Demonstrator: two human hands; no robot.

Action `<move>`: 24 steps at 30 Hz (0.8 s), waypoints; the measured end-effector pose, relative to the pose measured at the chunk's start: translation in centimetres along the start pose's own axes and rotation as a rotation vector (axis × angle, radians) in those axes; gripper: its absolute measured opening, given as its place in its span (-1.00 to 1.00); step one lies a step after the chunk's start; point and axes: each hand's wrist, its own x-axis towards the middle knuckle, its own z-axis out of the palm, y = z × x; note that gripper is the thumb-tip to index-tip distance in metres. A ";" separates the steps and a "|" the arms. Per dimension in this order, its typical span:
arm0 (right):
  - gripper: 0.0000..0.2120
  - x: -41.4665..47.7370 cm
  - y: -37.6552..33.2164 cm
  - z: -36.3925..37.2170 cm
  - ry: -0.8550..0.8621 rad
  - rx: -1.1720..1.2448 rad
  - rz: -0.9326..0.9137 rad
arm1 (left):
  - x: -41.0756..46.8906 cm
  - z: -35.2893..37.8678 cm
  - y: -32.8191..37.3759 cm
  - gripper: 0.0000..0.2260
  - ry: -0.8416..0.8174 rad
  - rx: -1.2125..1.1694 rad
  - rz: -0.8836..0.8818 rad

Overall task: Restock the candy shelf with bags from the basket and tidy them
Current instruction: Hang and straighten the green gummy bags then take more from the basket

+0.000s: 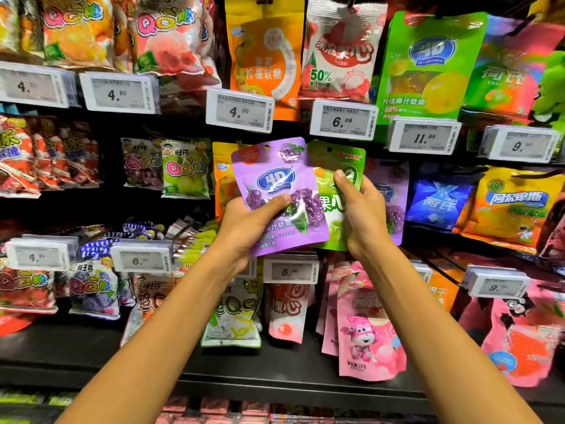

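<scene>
1. Head view: two bare forearms reach up from the bottom edge toward the candy shelf (76,350), a dark rack of hanging packets.
2. The left hand (247,223) pinches a purple bag (276,182), with the thumb flat across its front and the fingers hidden behind it.
3. The purple bag faces the camera in front of the middle row. Its long axis is roughly upright, with the top leaning a little left. It reads "4D" in a blue oval, shows pictured grapes, and has "9%" near the bottom.
4. The right hand (365,214) grips a green bag (336,162) just behind and right of the purple one, thumb on the front, fingers curled round its right edge. The green bag is upright, with a hang hole at the top and a red logo beside it. Its large characters "果心" are partly covered.
5. A second purple packet (397,191) hangs in the row behind the right hand.
6. Above, white price tags read 4.50 (240,111), 6.09 (344,120) and 11.99 (425,137).
7. Over those tags hang an orange packet (266,56), a white and red packet (339,50) marked "50%", and a lime packet (428,65) with "4D" and "99%".
8. To the left, packets (183,169) carry "QQ" lettering, and a tag (119,93) reads 4.20.
9. Low on the right hang pink packets (367,335) with a cartoon figure and "70克".
</scene>
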 end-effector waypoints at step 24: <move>-0.77 -0.2 -1.9 1.1 0.099 -0.014 0.132 | 0.0 0.2 -0.3 -0.88 -0.034 0.063 0.020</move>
